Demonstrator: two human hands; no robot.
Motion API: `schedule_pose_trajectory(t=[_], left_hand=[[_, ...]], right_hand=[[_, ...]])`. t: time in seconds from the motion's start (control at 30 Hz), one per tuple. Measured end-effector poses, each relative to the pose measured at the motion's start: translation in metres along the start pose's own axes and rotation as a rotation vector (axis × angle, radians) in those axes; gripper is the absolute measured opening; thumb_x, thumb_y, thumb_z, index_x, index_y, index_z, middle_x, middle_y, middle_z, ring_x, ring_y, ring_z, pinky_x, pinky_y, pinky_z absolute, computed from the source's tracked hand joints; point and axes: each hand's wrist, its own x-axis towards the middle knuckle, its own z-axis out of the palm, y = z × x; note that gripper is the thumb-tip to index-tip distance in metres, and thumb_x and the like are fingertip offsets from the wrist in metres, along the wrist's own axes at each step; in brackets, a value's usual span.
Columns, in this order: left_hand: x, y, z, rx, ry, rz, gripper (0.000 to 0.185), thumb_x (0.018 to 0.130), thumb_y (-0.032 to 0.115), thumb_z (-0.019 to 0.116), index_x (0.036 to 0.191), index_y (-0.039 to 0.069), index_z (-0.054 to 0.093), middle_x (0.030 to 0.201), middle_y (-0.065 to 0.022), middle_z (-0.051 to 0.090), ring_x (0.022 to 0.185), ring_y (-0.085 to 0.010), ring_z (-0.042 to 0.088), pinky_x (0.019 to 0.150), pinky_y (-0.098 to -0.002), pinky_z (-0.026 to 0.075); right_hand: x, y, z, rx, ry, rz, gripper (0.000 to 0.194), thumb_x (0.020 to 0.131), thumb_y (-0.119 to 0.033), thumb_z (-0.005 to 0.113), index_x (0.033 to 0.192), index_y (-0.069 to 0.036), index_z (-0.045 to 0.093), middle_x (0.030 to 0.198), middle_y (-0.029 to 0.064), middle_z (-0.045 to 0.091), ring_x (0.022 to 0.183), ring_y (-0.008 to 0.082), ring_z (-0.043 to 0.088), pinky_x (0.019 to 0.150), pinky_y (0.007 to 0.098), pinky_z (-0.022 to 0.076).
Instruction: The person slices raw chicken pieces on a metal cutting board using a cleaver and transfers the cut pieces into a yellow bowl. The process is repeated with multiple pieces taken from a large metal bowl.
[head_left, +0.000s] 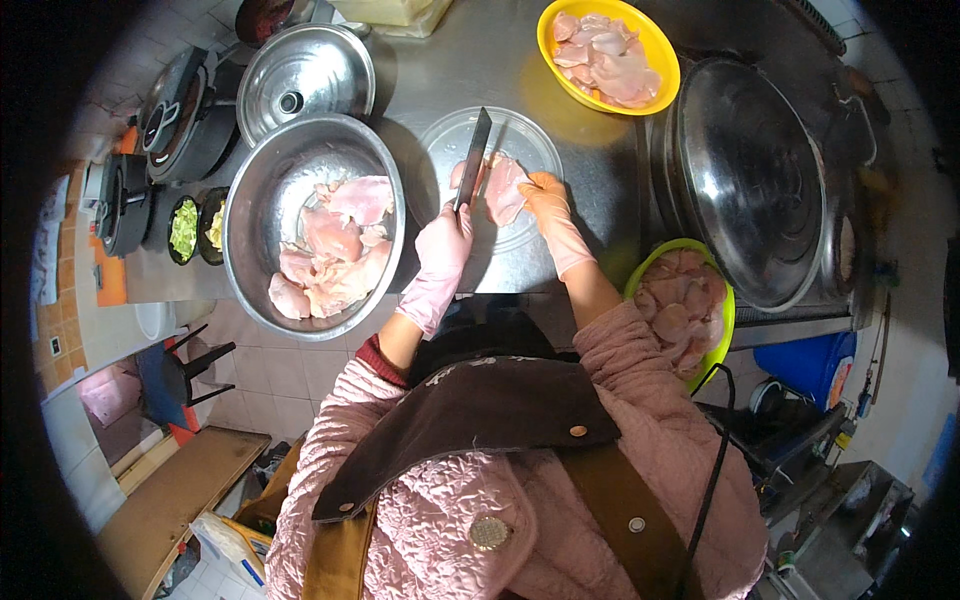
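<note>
My left hand (442, 247), in a pale pink glove, is closed around the handle of a knife (472, 161). Its dark, wide blade points away from me over a round, clear-looking board (525, 236). With fingers in an orange glove, my right hand (551, 206) holds the right edge of a piece of raw chicken (504, 191) on that board. Another bit of chicken (457, 174) shows left of the blade. Left of my hands, a large steel bowl (234, 225) holds several raw chicken pieces (330, 232). More chicken (607, 60) fills a yellow bowl (670, 56) at the back.
A green-rimmed bowl of chicken (675, 300) sits by my right elbow. Large metal lids (750, 180) stand at the right, and another steel lid (315, 71) lies behind the steel bowl. Dark pots (210, 135) and small dishes of chopped greens (184, 231) are at the left.
</note>
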Motion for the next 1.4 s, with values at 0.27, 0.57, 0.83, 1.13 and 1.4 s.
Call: schedule_pose_trajectory(t=[0.27,0.57,0.83,1.13,1.4], left_hand=[[-0.02,0.007,-0.017,-0.048,-0.077,0.112,0.039,0.093,0.04,0.05,0.097,0.004,0.066,0.061,-0.0212,0.06,0.059,-0.0392,0.062,0.054,-0.0468,0.049],[-0.012,0.011,0.0,-0.042,-0.294,0.057,0.04,0.094,0.039,0.047,0.099,0.003,0.063,0.071,-0.025,0.063,0.069,-0.0415,0.064,0.063,-0.049,0.051],[-0.007,0.023,0.0,0.041,-0.419,0.014,0.04,0.094,0.036,0.045,0.099,0.0,0.061,0.079,-0.0266,0.064,0.075,-0.043,0.064,0.07,-0.0506,0.05],[-0.002,0.019,-0.004,0.07,-0.435,0.02,0.038,0.093,0.035,0.046,0.096,0.001,0.062,0.077,-0.0256,0.064,0.074,-0.0432,0.064,0.07,-0.0509,0.051],[0.019,0.029,0.009,0.001,-0.446,-0.033,0.04,0.093,0.036,0.045,0.094,0.0,0.063,0.084,-0.0277,0.064,0.081,-0.0432,0.064,0.076,-0.0496,0.05]], right_hand=[[-0.012,-0.026,-0.001,-0.758,0.186,-0.113,0.035,0.071,-0.031,0.075,0.098,-0.008,0.068,0.096,0.0169,0.068,0.092,0.034,0.066,0.08,0.0397,0.0511],[-0.011,-0.031,-0.002,-0.843,0.15,-0.117,0.03,0.071,-0.027,0.076,0.091,-0.007,0.069,0.089,0.0163,0.069,0.085,0.0317,0.067,0.077,0.0389,0.0512],[-0.006,-0.026,0.002,-0.874,0.107,-0.162,0.03,0.071,-0.024,0.077,0.094,-0.006,0.069,0.092,0.0152,0.069,0.088,0.0322,0.066,0.079,0.0381,0.0516],[0.002,-0.03,-0.001,-0.823,0.129,-0.152,0.033,0.071,-0.023,0.077,0.097,-0.004,0.068,0.094,0.0171,0.069,0.089,0.0302,0.067,0.08,0.0359,0.0518],[-0.002,-0.025,0.005,-0.819,0.098,-0.201,0.028,0.071,-0.021,0.075,0.094,-0.007,0.069,0.097,0.017,0.068,0.093,0.0359,0.065,0.083,0.0409,0.0506]])
